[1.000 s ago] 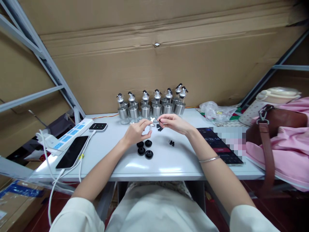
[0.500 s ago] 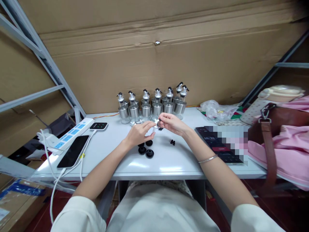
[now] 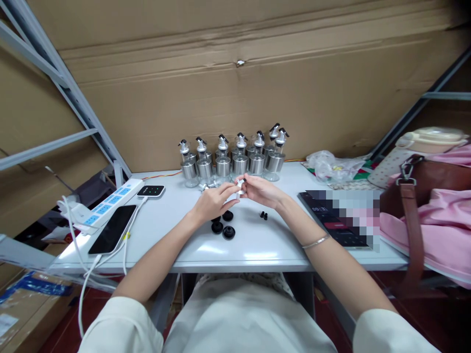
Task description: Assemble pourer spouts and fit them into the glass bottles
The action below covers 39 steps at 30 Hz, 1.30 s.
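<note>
Between the fingertips of both hands, above the middle of the table, is a small silver pourer spout [image 3: 240, 185] with a black piece at its top. My left hand [image 3: 214, 202] is closed on it from the left, thumb below and fingers on top. From the right, my right hand [image 3: 263, 190] pinches the same spout near the black piece. More silver spout parts [image 3: 206, 186] lie behind my left hand, partly covered by it. Several black round stoppers [image 3: 228, 232] rest in front of it. Small black plugs [image 3: 264, 215] lie below my right hand.
Glass bottles with steel sleeves [image 3: 222, 167], several topped with pourers, stand in rows at the back. On the left lie a power strip [image 3: 114, 198], a phone [image 3: 113, 229] and cables. A tablet-like device [image 3: 324, 215], plastic bag [image 3: 331, 166] and brown strap [image 3: 412, 230] are on the right.
My right fingers have shifted round the spout, and the spout has turned so more of its silver body shows. Both hands stay in nearly the same place.
</note>
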Each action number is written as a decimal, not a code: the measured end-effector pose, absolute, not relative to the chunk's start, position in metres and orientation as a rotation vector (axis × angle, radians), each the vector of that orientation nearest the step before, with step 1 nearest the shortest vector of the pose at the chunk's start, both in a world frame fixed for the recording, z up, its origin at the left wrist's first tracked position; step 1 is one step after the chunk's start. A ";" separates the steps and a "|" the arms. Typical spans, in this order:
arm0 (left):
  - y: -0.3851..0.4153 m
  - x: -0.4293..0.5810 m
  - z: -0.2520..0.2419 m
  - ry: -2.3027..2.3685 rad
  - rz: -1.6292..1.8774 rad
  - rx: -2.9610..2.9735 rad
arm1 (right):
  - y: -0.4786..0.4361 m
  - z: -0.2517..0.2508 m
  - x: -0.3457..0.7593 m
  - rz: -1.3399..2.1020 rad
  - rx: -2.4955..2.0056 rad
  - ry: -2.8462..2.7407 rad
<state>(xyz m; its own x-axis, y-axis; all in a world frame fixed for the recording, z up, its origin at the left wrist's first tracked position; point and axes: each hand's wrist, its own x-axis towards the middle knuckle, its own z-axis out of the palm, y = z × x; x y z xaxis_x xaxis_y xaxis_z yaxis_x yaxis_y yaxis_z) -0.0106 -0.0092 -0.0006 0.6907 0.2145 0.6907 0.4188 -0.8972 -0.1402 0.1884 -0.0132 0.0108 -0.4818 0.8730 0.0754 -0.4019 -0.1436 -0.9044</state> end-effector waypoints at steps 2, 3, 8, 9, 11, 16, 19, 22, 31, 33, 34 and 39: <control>-0.009 -0.011 0.000 -0.498 -1.020 -2.620 | -0.014 0.011 0.189 1.764 -0.605 -1.199; -0.009 -0.011 0.000 -0.495 -1.023 -2.622 | -0.014 0.011 0.189 1.758 -0.603 -1.208; -0.008 -0.012 -0.002 -0.540 -1.024 -2.708 | -0.015 0.011 0.186 1.739 -0.626 -1.224; -0.007 -0.012 -0.002 -0.585 -1.041 -2.748 | -0.015 0.011 0.185 1.738 -0.642 -1.202; -0.006 -0.013 -0.001 -0.724 -1.087 -2.843 | -0.014 0.012 0.185 1.725 -0.669 -1.134; -0.004 -0.018 0.008 -0.916 -0.892 -3.122 | -0.008 0.015 0.190 1.678 -0.716 -0.962; -0.005 -0.020 0.013 -0.909 -0.650 -3.224 | -0.005 0.015 0.194 1.670 -0.753 -0.881; -0.006 -0.019 0.014 -0.916 -0.464 -3.198 | -0.005 0.014 0.194 1.679 -0.795 -0.826; -0.005 -0.015 0.010 -0.820 -0.255 -2.984 | -0.003 0.010 0.195 1.705 -0.824 -0.789; -0.003 -0.015 0.008 -0.830 -0.317 -2.915 | -0.005 0.011 0.196 1.767 -0.827 -0.820; -0.002 -0.015 0.007 -0.836 -0.366 -2.876 | -0.006 0.011 0.196 1.806 -0.819 -0.846; 0.002 -0.016 0.004 -0.833 -0.622 -2.722 | -0.014 0.014 0.190 1.920 -0.704 -0.983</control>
<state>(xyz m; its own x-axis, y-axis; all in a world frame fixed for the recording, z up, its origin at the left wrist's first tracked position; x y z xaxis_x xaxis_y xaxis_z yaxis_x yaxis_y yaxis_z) -0.0156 0.0019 0.0039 0.7486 0.4793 0.4581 0.5757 -0.8126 -0.0906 0.1904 -0.0136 0.0141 -0.4844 0.8692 -0.0992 -0.4276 -0.3341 -0.8400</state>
